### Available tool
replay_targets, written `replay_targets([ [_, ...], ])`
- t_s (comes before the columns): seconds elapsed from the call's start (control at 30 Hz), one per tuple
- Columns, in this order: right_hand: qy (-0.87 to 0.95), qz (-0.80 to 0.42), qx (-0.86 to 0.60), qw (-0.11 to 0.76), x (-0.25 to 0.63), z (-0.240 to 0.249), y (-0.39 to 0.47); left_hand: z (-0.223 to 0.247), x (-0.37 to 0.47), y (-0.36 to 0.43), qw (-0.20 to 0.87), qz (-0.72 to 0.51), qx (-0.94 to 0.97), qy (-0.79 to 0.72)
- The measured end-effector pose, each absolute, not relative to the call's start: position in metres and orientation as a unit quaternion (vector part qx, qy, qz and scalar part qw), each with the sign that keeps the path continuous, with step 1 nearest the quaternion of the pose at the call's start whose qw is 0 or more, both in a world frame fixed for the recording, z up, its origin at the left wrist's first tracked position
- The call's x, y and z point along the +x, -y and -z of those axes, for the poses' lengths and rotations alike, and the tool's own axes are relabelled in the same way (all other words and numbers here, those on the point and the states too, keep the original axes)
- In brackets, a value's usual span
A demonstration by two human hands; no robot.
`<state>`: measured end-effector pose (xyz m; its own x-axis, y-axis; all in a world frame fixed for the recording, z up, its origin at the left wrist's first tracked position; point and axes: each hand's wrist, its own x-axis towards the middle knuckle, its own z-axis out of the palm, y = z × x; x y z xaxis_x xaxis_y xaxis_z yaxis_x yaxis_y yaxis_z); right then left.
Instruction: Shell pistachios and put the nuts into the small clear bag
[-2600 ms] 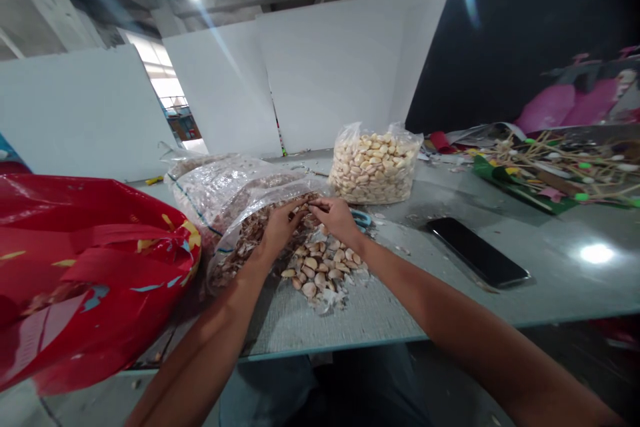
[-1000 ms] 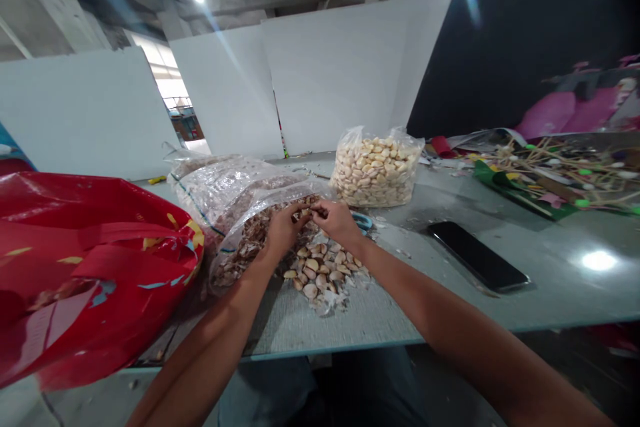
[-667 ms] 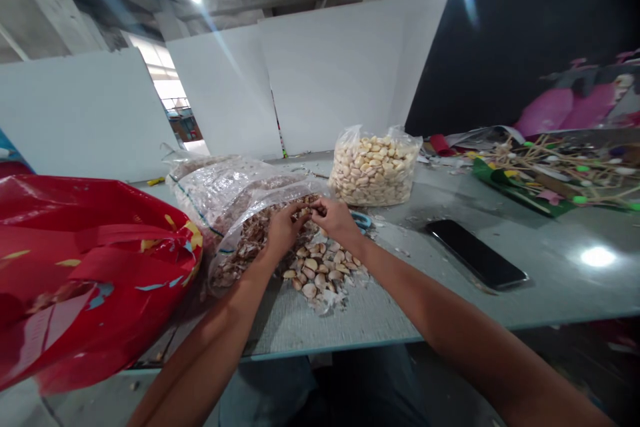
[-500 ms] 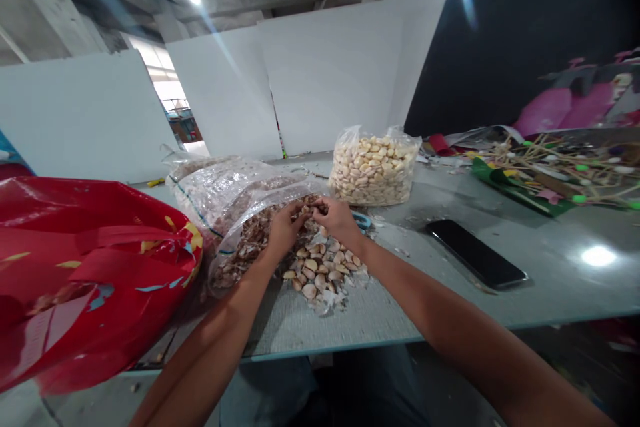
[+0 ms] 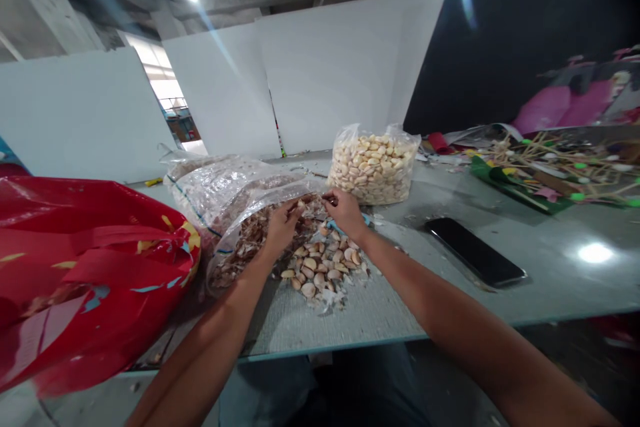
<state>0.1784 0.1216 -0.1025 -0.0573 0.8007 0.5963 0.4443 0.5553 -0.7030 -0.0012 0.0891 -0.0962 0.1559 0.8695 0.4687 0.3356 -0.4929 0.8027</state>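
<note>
My left hand point(image 5: 283, 225) is closed in a pinch over the mouth of a clear plastic bag point(image 5: 257, 203), with a pale garlic clove point(image 5: 301, 205) at its fingertips. To its right, my right hand point(image 5: 347, 211) is pinched too. What its fingers hold, if anything, is too small to make out. Dry brown garlic skins point(image 5: 251, 235) fill the bag's open mouth. Unpeeled garlic cloves point(image 5: 320, 265) lie in a loose pile on the table below both hands. A light blue tool handle point(image 5: 334, 226) shows partly under my right hand.
Behind my right hand stands a clear bag of peeled cloves point(image 5: 373, 167). A black phone point(image 5: 475, 250) lies to the right. A red plastic bag point(image 5: 100, 267) bulges at the left. Thin sticks and craft scraps point(image 5: 555, 167) cover the table's far right. White panels point(image 5: 345, 73) stand behind.
My hands have moved apart: the right went slightly to the right and up, the left slightly to the left. More of the light blue handle shows now.
</note>
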Motion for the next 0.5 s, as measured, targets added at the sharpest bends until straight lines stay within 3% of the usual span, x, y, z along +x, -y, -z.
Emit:
replay_targets([
  [0.17,0.756,-0.180,-0.387,0.497,0.168,0.094,-0.108,0.099,-0.005,-0.092,0.122,-0.464,0.773,-0.416],
  [0.33,0.739,-0.257,-0.381,0.493,0.161,0.096,-0.104,0.100,-0.008,-0.092,0.075,-0.423,0.795,-0.429],
  [0.5,0.747,-0.253,-0.376,0.486,0.161,0.099,-0.105,0.101,-0.010,-0.092,0.045,-0.409,0.802,-0.434],
])
